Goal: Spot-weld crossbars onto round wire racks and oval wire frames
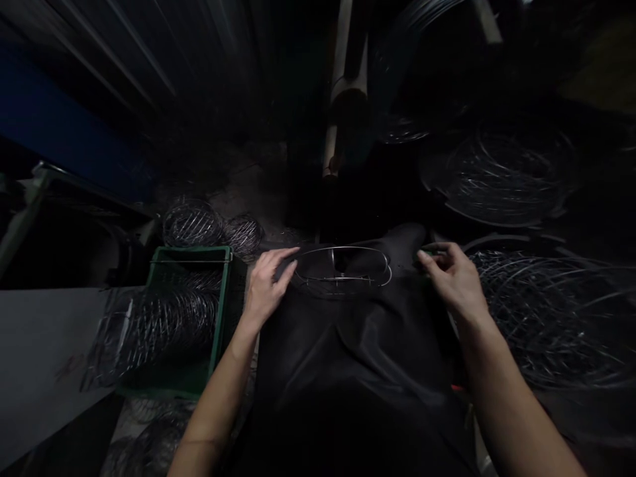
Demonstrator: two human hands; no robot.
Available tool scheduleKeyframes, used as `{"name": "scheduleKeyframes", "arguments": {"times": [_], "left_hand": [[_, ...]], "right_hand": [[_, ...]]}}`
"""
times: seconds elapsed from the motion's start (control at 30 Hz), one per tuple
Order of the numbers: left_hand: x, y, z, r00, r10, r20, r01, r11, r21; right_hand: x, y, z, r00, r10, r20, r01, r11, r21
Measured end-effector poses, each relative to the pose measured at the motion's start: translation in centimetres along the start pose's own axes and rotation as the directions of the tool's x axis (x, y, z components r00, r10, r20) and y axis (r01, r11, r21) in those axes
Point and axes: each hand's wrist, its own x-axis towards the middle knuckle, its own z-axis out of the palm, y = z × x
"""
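A thin wire frame, made of rounded loops with short cross wires, is above the black apron over my lap. My left hand is at its left end, thumb and forefinger around the wire. To the right, apart from the frame, my right hand has its fingers curled, with thumb and forefinger tips close together. Whatever lies between those tips is too dark and small to make out. The black apron spreads in folds beneath both hands.
On my left, a green crate holds stacked wire rings. More wire coils lie behind it. A large heap of bent wire pieces is at my right, with a round container of wire beyond. A post-like bar stands ahead.
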Motion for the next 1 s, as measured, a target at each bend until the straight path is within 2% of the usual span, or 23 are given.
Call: {"name": "scheduleKeyframes", "arguments": {"times": [0.13,0.27,0.47,0.57,0.7,0.83,0.93,1.0], "left_hand": [[0.0,-1.4,-0.6,0.994,0.037,0.106,-0.045,0.997,0.069],[-0.3,-2.5,-0.5,0.989,0.001,0.145,-0.011,0.998,0.066],[-0.1,-3.0,0.1,0.986,-0.054,0.159,0.054,0.999,0.002],[-0.2,-3.1,0.2,0.984,-0.021,0.176,0.021,1.0,0.001],[-0.8,-3.0,0.4,0.982,0.022,0.19,-0.019,1.0,-0.021],[-1.2,-2.4,0.8,0.986,-0.009,0.164,0.019,0.998,-0.061],[-1.2,-2.1,0.9,0.979,0.018,0.201,-0.021,1.0,0.009],[-1.3,-1.7,0.4,0.982,0.04,0.187,-0.057,0.995,0.086]], "right_hand": [[-0.2,-1.9,0.3,0.999,-0.035,0.009,0.034,0.995,0.091],[0.0,-3.0,0.5,0.996,-0.086,0.006,0.084,0.988,0.126],[-0.6,-5.4,0.8,0.976,-0.214,0.047,0.214,0.977,0.003],[-1.2,-6.8,1.1,0.943,-0.321,0.093,0.329,0.94,-0.089],[-1.6,-7.9,1.2,0.872,-0.457,0.173,0.483,0.861,-0.159],[-1.9,-8.1,1.2,0.826,-0.501,0.261,0.555,0.804,-0.215],[-1.7,-8.0,1.3,0.797,-0.527,0.296,0.593,0.775,-0.218],[-1.4,-8.0,1.2,0.783,-0.556,0.279,0.615,0.759,-0.212]]}}
